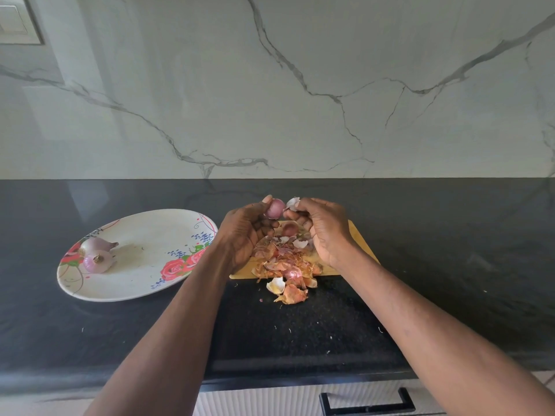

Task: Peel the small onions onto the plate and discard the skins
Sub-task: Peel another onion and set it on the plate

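Observation:
My left hand (244, 232) holds a small purple onion (275, 208) up above the wooden cutting board (359, 235). My right hand (322, 226) pinches a pale piece of skin (293, 203) just right of that onion. Another onion (289, 229) lies on the board between my hands. A heap of onion skins (283, 262) covers the board's front and spills onto the counter (289, 291). Two peeled onions (97, 253) lie on the left side of the flowered oval plate (156, 235).
The black counter (450, 250) runs wall to wall under a marble backsplash (300, 100). The plate sits left of the board. Small skin crumbs dot the counter near its front edge. A drawer with a black handle (368, 400) is below.

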